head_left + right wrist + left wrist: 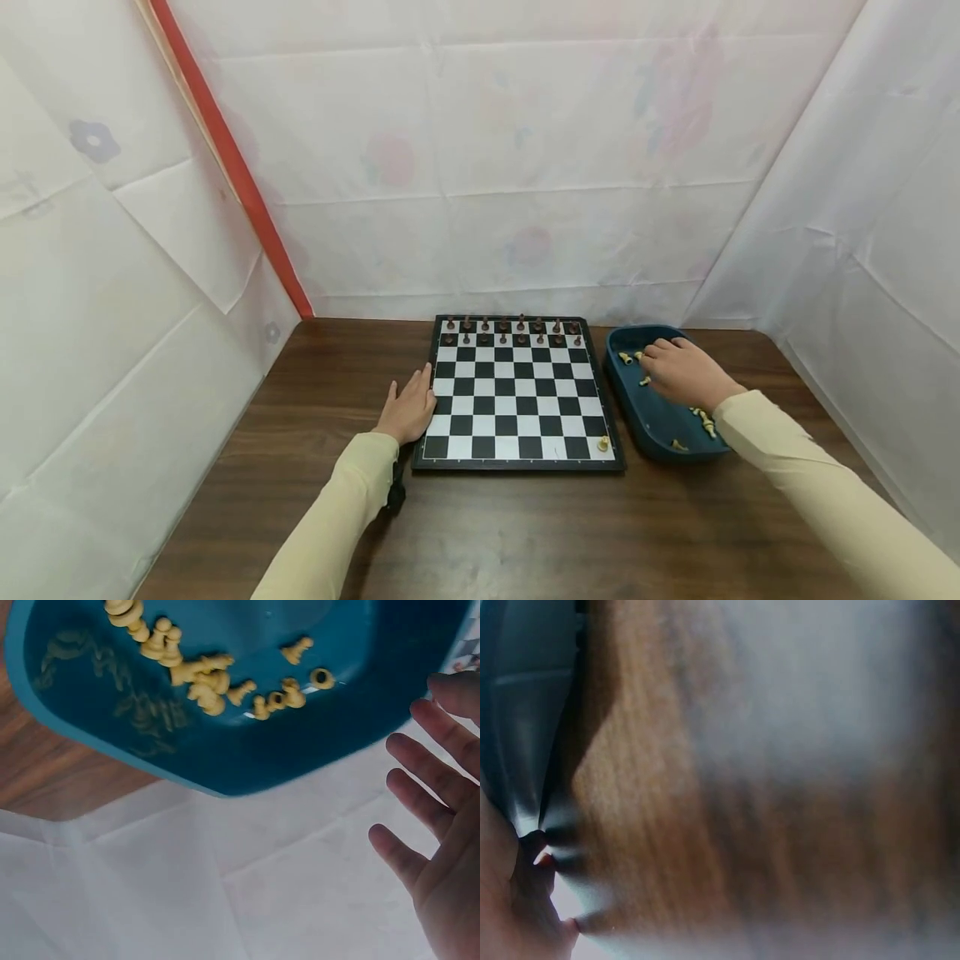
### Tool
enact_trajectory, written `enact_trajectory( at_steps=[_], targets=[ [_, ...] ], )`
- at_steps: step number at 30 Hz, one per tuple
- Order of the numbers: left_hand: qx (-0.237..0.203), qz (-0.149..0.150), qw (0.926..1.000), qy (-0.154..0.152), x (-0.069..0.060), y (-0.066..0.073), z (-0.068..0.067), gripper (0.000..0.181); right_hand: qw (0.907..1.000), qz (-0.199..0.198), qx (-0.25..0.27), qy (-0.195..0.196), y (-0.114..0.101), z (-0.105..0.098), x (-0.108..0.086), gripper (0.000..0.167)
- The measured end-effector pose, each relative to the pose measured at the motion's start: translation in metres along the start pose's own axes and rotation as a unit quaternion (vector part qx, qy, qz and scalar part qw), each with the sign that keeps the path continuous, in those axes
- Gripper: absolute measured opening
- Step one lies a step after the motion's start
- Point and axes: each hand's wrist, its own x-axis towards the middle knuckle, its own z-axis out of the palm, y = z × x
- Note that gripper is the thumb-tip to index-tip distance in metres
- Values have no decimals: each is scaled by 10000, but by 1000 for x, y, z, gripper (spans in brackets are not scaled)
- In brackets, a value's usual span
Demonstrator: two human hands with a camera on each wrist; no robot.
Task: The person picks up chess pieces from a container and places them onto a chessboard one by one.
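Observation:
My left hand (407,408) rests against the left edge of the chessboard (517,465), its fingers extended. In the left wrist view only part of that hand (544,911) shows, low at the left. Over the far part of a blue tray (647,433) is my right hand (686,371). The right wrist view shows its fingers (424,761) spread and loosely bent, with nothing visible in them. Several cream chess pieces (206,679) lie inside the tray. One cream piece (603,443) stands on the board's near right corner square.
Dark chess pieces (503,339) fill two rows at the far end of the board. The tray stands beside the board's right edge on a brown wooden table (510,533). White cloth (480,167) hangs behind and at both sides.

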Motion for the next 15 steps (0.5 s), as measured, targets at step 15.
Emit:
enact_trajectory(
  at_steps=[15],
  targets=[
    [-31, -5, 9999, 170, -2, 1, 1, 55, 9974, 317, 325, -552, 17, 53, 15, 11]
  ],
)
